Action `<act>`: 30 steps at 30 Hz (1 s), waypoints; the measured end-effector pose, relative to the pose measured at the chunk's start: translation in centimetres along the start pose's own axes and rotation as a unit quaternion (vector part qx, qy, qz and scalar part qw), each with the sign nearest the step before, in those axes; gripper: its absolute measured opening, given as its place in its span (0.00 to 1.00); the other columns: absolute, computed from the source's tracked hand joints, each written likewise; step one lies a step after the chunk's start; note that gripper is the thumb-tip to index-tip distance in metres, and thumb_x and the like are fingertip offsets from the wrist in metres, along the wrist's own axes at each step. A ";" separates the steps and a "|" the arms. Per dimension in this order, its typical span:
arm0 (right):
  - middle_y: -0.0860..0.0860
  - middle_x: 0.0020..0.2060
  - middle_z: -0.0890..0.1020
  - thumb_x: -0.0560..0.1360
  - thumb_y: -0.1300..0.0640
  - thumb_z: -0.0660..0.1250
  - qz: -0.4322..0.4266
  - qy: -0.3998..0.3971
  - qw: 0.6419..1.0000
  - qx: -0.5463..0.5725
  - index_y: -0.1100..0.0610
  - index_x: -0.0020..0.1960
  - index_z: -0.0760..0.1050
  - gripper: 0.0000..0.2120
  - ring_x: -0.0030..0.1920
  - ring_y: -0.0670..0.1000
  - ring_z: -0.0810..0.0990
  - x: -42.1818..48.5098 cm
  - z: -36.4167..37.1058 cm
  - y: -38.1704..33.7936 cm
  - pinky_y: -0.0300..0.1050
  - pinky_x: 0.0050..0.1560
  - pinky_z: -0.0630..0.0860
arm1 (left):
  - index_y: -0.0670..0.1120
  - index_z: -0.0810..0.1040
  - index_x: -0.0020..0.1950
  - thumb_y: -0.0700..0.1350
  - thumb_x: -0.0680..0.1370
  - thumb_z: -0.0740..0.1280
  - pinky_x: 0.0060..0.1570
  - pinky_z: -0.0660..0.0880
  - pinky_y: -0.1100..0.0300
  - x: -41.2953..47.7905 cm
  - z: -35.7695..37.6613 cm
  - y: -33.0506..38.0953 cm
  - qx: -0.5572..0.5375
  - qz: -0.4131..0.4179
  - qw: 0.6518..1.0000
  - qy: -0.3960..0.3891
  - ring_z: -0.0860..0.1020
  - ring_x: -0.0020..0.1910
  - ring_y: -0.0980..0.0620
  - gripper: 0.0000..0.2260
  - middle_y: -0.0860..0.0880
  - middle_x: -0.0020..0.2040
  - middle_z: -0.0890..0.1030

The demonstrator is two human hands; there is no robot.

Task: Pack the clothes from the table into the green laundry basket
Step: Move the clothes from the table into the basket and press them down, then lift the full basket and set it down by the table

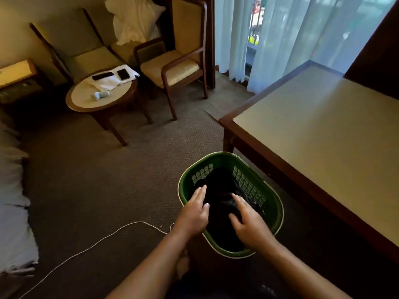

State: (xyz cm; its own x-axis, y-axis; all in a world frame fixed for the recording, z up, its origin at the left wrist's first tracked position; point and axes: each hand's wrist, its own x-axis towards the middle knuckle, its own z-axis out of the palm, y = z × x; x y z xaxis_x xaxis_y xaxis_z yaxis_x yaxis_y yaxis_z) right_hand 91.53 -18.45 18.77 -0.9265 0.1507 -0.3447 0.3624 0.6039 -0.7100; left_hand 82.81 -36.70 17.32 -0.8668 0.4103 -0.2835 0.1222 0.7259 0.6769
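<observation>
The green laundry basket (272, 209) is sitting on the carpet just beside the worktop (323, 134), and dark clothes (220, 197) are lying piled inside it. Both hands are reaching down into the basket: the left hand (194, 214) is resting flat with its fingers (199, 194) released and stretched out, and the right hand (248, 223) is pressing on the clothes, fingers spread, gripping nothing.
</observation>
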 end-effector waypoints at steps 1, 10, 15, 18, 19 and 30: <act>0.46 0.80 0.61 0.82 0.50 0.64 0.015 0.008 1.000 0.010 0.47 0.81 0.54 0.32 0.80 0.45 0.56 0.3 1.0 -0.7 0.47 0.79 0.59 | 0.44 0.55 0.84 0.42 0.85 0.60 0.75 0.49 0.69 0.5 -0.9 -0.9 0.002 0.006 1.000 -0.013 0.55 0.82 0.52 0.28 0.45 0.83 0.58; 0.47 0.80 0.60 0.82 0.50 0.63 0.104 0.104 0.987 0.063 0.49 0.82 0.55 0.31 0.80 0.45 0.55 0.0 5.4 -4.0 0.46 0.80 0.56 | 0.46 0.55 0.84 0.44 0.86 0.59 0.79 0.52 0.62 4.4 -4.2 -3.0 0.057 0.095 0.982 -0.151 0.55 0.82 0.54 0.27 0.47 0.83 0.58; 0.48 0.80 0.60 0.83 0.51 0.62 0.135 0.141 0.977 0.085 0.51 0.82 0.55 0.30 0.80 0.45 0.55 -1.0 4.8 -2.8 0.39 0.77 0.52 | 0.46 0.56 0.84 0.44 0.85 0.61 0.80 0.55 0.58 5.4 -2.9 -0.9 0.066 0.126 0.971 -0.190 0.57 0.82 0.53 0.28 0.47 0.83 0.60; 0.49 0.80 0.61 0.83 0.52 0.62 0.141 0.164 0.969 0.120 0.51 0.82 0.55 0.30 0.80 0.45 0.56 -1.5 4.8 -2.8 0.39 0.77 0.53 | 0.47 0.57 0.84 0.44 0.85 0.62 0.79 0.56 0.61 5.4 -3.1 0.4 0.055 0.126 0.971 -0.194 0.59 0.81 0.54 0.28 0.49 0.82 0.62; 0.49 0.80 0.61 0.83 0.52 0.62 0.145 0.168 0.966 0.130 0.51 0.82 0.55 0.30 0.79 0.45 0.57 -1.6 4.9 -2.8 0.39 0.77 0.54 | 0.48 0.57 0.84 0.45 0.85 0.62 0.78 0.57 0.61 5.5 -3.2 0.7 0.053 0.128 0.971 -0.196 0.60 0.80 0.54 0.28 0.49 0.82 0.63; 0.48 0.79 0.62 0.84 0.51 0.61 0.240 0.250 0.902 0.256 0.49 0.81 0.57 0.28 0.79 0.46 0.59 1.1 6.2 -2.0 0.41 0.75 0.56 | 0.51 0.57 0.84 0.49 0.84 0.65 0.76 0.67 0.49 12.8 -4.8 -0.5 0.081 0.107 0.959 -0.250 0.67 0.77 0.51 0.30 0.49 0.79 0.68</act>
State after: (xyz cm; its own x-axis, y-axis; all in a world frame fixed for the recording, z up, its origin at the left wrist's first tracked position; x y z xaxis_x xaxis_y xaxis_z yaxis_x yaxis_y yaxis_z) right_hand 90.38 -24.31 16.00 -0.5331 0.7110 -0.4585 0.6144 -0.0472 -0.7876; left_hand 69.35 -34.48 16.62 -0.4788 0.7435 -0.4668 0.3795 0.6548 0.6536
